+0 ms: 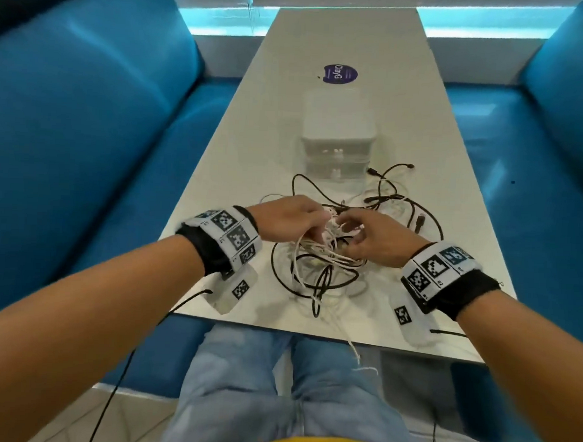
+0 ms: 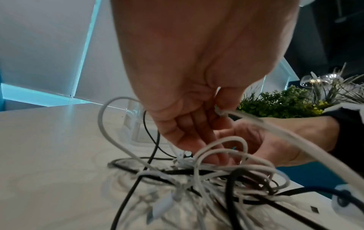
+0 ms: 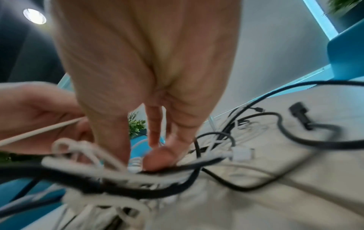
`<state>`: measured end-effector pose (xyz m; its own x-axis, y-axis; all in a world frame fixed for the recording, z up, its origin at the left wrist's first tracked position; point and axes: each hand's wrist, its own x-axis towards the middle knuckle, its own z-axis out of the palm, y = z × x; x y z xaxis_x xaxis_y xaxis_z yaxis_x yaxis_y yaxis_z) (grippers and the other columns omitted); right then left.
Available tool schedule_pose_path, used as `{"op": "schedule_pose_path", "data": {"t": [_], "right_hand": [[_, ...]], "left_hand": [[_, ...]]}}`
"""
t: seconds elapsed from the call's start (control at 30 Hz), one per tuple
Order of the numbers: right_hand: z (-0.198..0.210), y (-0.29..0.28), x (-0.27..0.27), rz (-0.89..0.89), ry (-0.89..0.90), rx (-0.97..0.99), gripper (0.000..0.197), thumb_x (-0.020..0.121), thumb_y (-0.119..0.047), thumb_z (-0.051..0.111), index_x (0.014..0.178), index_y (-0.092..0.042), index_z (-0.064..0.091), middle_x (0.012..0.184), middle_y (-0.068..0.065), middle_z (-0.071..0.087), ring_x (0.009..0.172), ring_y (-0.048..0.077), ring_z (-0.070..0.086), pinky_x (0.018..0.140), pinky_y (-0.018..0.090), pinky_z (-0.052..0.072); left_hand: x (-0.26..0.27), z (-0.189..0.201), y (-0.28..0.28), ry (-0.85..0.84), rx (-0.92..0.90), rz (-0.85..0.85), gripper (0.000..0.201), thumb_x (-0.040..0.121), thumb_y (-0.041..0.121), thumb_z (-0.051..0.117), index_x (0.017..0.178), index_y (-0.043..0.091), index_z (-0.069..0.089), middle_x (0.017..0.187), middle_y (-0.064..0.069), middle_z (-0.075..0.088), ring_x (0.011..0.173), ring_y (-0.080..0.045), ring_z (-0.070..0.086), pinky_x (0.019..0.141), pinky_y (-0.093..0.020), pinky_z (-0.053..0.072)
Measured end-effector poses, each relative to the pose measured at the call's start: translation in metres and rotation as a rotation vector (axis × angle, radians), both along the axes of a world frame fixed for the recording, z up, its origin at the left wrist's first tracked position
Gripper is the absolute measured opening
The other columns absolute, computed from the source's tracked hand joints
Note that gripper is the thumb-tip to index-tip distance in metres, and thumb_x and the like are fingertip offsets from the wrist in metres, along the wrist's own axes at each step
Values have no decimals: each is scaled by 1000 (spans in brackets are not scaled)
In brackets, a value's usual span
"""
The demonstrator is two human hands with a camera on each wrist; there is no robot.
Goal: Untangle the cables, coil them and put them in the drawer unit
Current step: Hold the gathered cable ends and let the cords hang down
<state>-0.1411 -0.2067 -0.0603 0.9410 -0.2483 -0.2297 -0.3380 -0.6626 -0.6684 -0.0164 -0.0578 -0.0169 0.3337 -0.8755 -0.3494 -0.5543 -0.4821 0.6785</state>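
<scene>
A tangle of white and black cables (image 1: 325,261) lies on the white table (image 1: 239,159), near its front edge. Both hands work at the top of the heap. My left hand (image 1: 316,228) pinches a white cable (image 2: 275,133) near its end, with the fingers curled down into the tangle (image 2: 206,179). My right hand (image 1: 346,231) faces it, thumb and fingers closed on white strands (image 3: 135,163) over a black cable (image 3: 157,191). Just behind the heap stands the translucent white drawer unit (image 1: 337,136), its drawers closed.
A black plug (image 3: 299,115) and a white plug (image 3: 242,154) lie loose at the right of the heap. One white cable end (image 1: 355,348) hangs over the table's front edge. Blue sofas (image 1: 88,131) flank the table. A purple sticker (image 1: 341,73) lies beyond the drawer unit.
</scene>
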Motion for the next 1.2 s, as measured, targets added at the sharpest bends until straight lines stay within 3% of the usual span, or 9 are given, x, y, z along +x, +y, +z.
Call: {"op": "schedule_pose_path", "data": {"t": [0.17, 0.33, 0.53, 0.67, 0.77, 0.87, 1.0, 1.1, 1.2], "right_hand": [[-6, 2, -10, -77, 70, -14, 52, 80, -23, 76, 125, -20, 50, 120, -3, 53, 93, 15, 65, 88, 32, 52], [-11, 5, -7, -146, 32, -131, 17, 84, -24, 69, 97, -21, 59, 108, 1, 61, 98, 18, 61, 84, 31, 48], [-5, 24, 24, -79, -149, -310, 19, 92, -20, 54, 111, -22, 60, 95, 2, 66, 91, 21, 59, 81, 34, 46], [-17, 19, 37, -98, -32, -373, 40, 88, -4, 52, 125, -18, 54, 113, 12, 60, 106, 29, 55, 88, 35, 43], [-25, 12, 39, -198, -3, -406, 43, 91, -9, 53, 133, -11, 47, 123, 19, 53, 115, 35, 51, 94, 38, 41], [-29, 12, 41, -235, 15, -434, 33, 92, -17, 56, 125, -16, 60, 125, 14, 58, 117, 31, 53, 95, 36, 44], [-24, 15, 42, -251, 60, -464, 19, 90, -16, 54, 98, -18, 71, 110, 9, 66, 99, 28, 61, 81, 35, 50], [-15, 11, 41, -336, -48, -220, 14, 93, -18, 54, 96, -16, 67, 105, 8, 68, 93, 25, 65, 78, 34, 53], [12, 11, 33, -518, -302, 270, 10, 97, -16, 52, 102, -12, 60, 94, 7, 67, 69, 17, 66, 51, 20, 48]], "left_hand": [[5, -14, 34, -16, -54, 82, 39, 101, 28, 38, 79, 6, 61, 87, -7, 68, 76, -16, 56, 80, -33, 44], [8, -29, 47, 76, -138, 183, 34, 101, 26, 38, 78, 8, 56, 87, -18, 67, 64, 6, 59, 83, -34, 46], [6, -31, 48, 98, -187, 249, 35, 101, 27, 40, 74, 12, 57, 74, -6, 65, 60, 0, 63, 86, -39, 48], [3, -33, 53, 93, -196, 256, 33, 100, 25, 41, 77, 10, 58, 73, -5, 67, 61, 0, 64, 86, -43, 48], [1, -34, 56, 88, -201, 276, 33, 100, 25, 42, 75, 12, 59, 70, -1, 67, 60, -1, 61, 83, -41, 49], [0, -35, 56, 90, -197, 299, 35, 100, 25, 41, 73, 14, 59, 69, 0, 65, 57, 1, 60, 78, -34, 47], [3, -38, 55, 111, -190, 343, 35, 100, 27, 41, 73, 15, 60, 73, -3, 67, 68, -10, 62, 82, -34, 47], [4, -39, 54, 133, -181, 371, 35, 100, 28, 42, 75, 14, 61, 75, -5, 68, 73, -17, 66, 81, -33, 47], [3, -39, 53, 162, -174, 404, 34, 101, 26, 41, 78, 12, 61, 69, -4, 68, 66, -11, 66, 64, -19, 47]]}}
